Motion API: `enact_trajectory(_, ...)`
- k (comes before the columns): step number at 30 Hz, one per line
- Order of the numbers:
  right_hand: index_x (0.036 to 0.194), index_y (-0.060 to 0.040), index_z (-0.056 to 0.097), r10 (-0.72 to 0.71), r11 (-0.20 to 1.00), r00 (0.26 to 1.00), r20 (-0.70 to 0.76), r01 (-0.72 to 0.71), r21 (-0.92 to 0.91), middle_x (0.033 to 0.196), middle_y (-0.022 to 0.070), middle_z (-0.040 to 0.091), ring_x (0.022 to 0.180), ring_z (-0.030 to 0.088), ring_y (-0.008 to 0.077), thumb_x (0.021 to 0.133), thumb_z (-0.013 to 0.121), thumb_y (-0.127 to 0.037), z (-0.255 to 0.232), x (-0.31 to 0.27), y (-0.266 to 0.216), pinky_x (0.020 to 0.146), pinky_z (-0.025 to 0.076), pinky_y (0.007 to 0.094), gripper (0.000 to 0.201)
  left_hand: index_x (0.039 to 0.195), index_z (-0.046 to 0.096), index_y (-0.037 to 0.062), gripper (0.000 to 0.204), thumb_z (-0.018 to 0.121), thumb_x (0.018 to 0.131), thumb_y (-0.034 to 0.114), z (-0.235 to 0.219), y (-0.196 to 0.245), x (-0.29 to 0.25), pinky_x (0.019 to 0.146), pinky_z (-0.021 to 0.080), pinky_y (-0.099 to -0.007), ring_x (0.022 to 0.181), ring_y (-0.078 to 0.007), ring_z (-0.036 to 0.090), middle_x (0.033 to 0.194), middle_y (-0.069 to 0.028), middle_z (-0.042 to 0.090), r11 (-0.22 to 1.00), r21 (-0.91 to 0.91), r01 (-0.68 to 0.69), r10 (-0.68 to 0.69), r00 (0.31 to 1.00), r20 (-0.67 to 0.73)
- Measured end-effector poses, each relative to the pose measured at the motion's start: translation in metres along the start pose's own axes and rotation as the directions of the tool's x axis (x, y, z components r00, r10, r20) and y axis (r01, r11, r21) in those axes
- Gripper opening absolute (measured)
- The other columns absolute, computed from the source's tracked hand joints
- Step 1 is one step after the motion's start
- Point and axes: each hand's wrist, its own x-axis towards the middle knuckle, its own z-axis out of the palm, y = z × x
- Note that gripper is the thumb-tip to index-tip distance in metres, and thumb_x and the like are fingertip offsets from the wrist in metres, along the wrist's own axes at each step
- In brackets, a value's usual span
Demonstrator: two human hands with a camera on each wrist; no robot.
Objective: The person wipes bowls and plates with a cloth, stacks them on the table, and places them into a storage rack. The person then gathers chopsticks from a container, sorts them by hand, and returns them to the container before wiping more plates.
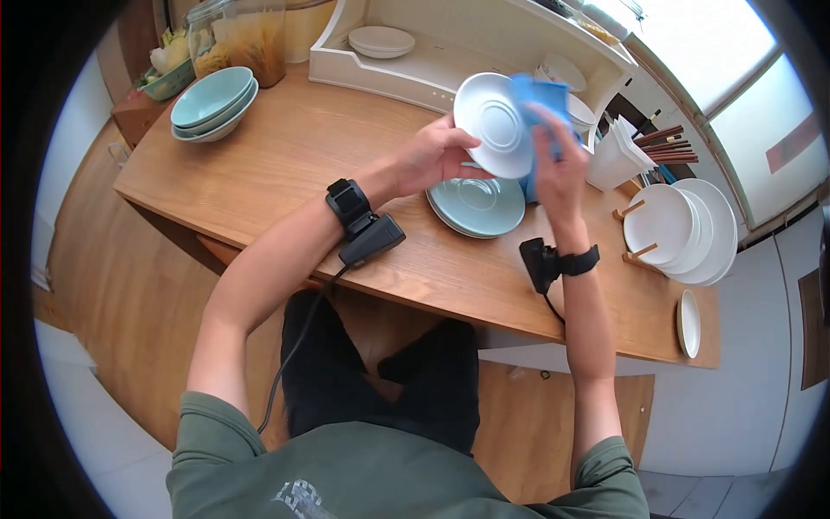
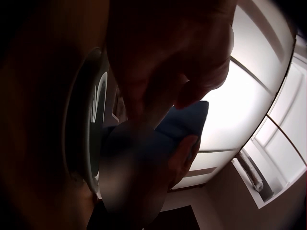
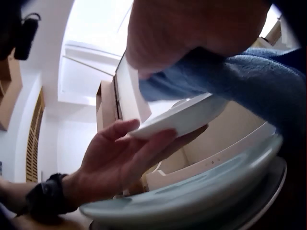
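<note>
My left hand (image 1: 437,156) grips a small white saucer (image 1: 486,121) by its rim, thumb on the upper face and fingers beneath. A blue cloth (image 1: 546,91), blurred, is in my right hand (image 1: 560,164) and overlaps the saucer's right edge. In the right wrist view, the cloth (image 3: 211,72) hangs over the tilted saucer (image 3: 177,120), and the left hand (image 3: 115,153) holds the near rim. Below the hands, a stack of pale blue plates (image 1: 478,212) lies on the wooden table (image 1: 346,130). The left wrist view is dark, with the cloth (image 2: 184,120) beyond the saucer.
Pale blue bowls (image 1: 216,99) are stacked at the far left. A white shelf (image 1: 432,78) stands at the back. At right are a chopstick holder (image 1: 616,156), white plates in a wooden rack (image 1: 661,229) and a small white dish (image 1: 688,324) close to the table's edge.
</note>
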Motion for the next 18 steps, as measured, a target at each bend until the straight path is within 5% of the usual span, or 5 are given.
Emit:
enact_trajectory(2, 0.12, -0.0049, 0.059, -0.195, 0.98, 0.911, 0.363, 0.194, 0.038, 0.122, 0.0147, 0.059, 0.117, 0.055, 0.0273, 0.088, 0.057, -0.006, 0.014, -0.005, -0.007, 0.097, 0.043, 0.0366, 0.032, 0.134, 0.033, 0.0051, 0.047, 0.047, 0.09, 0.009, -0.002, -0.004, 0.0, 0.098, 0.046, -0.0463, 0.119, -0.0254, 0.05, 0.129, -0.0118, 0.047, 1.0, -0.016, -0.005, 0.005, 1.0, 0.012)
enact_trajectory(4, 0.129, -0.004, 0.05, -0.171, 0.981, 0.876, 0.45, 0.195, -0.007, 0.132, 0.0168, 0.051, 0.129, 0.042, 0.0306, 0.09, 0.054, -0.013, 0.016, -0.009, -0.022, 0.107, 0.034, 0.0417, 0.04, 0.133, 0.035, 0.006, 0.044, 0.044, 0.09, 0.006, -0.007, -0.006, -0.001, 0.094, 0.047, -0.0424, 0.117, -0.0221, 0.05, 0.127, -0.0102, 0.048, 1.0, 0.003, -0.022, 0.022, 1.0, 0.002)
enact_trajectory(7, 0.136, -0.0027, 0.041, -0.155, 0.975, 0.828, 0.54, 0.216, -0.052, 0.139, 0.0173, 0.043, 0.133, 0.037, 0.0301, 0.093, 0.049, -0.021, 0.013, -0.007, -0.025, 0.11, 0.028, 0.0434, 0.048, 0.131, 0.037, 0.0064, 0.043, 0.043, 0.089, 0.004, -0.007, -0.006, -0.003, 0.091, 0.048, -0.0395, 0.115, -0.0195, 0.051, 0.125, -0.0095, 0.049, 1.0, -0.006, -0.02, 0.02, 1.0, -0.016)
enact_trajectory(11, 0.139, -0.003, 0.037, -0.147, 0.971, 0.801, 0.581, 0.229, -0.071, 0.143, 0.0174, 0.038, 0.135, 0.032, 0.0305, 0.094, 0.044, -0.025, 0.012, -0.007, -0.017, 0.111, 0.024, 0.0439, 0.05, 0.132, 0.036, 0.0056, 0.045, 0.044, 0.088, 0.005, -0.003, -0.004, -0.005, 0.092, 0.048, -0.0406, 0.114, -0.0191, 0.052, 0.126, -0.0105, 0.049, 1.0, 0.007, 0.024, -0.024, 1.0, 0.02)
enact_trajectory(18, 0.142, -0.0136, 0.038, 0.005, 0.927, 0.872, 0.49, 0.179, -0.328, 0.151, 0.0106, 0.026, 0.139, 0.023, 0.033, 0.098, 0.035, -0.034, 0.01, -0.01, 0.008, 0.112, 0.018, 0.0507, 0.048, 0.133, 0.034, 0.0023, 0.05, 0.047, 0.085, 0.005, -0.002, -0.011, -0.002, 0.096, 0.049, -0.0446, 0.112, -0.0223, 0.054, 0.125, -0.0116, 0.049, 0.997, 0.036, 0.064, -0.067, 0.994, 0.092)
